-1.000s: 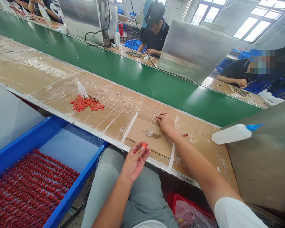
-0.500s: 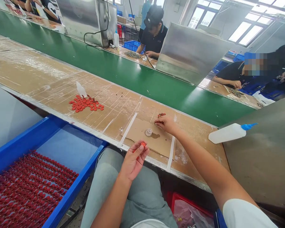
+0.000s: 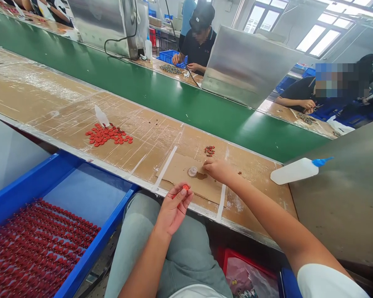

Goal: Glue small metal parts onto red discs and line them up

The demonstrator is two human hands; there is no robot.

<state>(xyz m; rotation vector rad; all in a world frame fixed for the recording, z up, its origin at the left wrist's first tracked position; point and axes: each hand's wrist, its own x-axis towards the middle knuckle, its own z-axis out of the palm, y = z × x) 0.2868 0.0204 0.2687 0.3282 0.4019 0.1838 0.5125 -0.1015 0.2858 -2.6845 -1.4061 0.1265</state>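
Between the thumb and fingers of my left hand [image 3: 175,207] is a small round red disc [image 3: 185,187], held above the table's front edge. My right hand [image 3: 216,170] is over the cardboard sheet [image 3: 174,170], its fingertips pinched; whatever they hold is too small to make out. Just left of those fingertips stands a small clear cup [image 3: 192,171] with a dark wet stain beside it. Beyond my right hand lies a little heap of small red-and-dark parts [image 3: 209,150]. A larger pile of red discs [image 3: 107,135] is farther left on the table.
A blue tray [image 3: 93,240] at lower left holds rows of red pieces. At right lies a white bottle with a blue nozzle [image 3: 295,170]. The green conveyor belt [image 3: 161,97] runs behind the table; co-workers sit across it. A red bin [image 3: 228,258] is below.
My right hand has drawn back from the small heap of parts toward the clear cup, leaving the heap in full view. My left hand still holds the red disc in nearly the same place.
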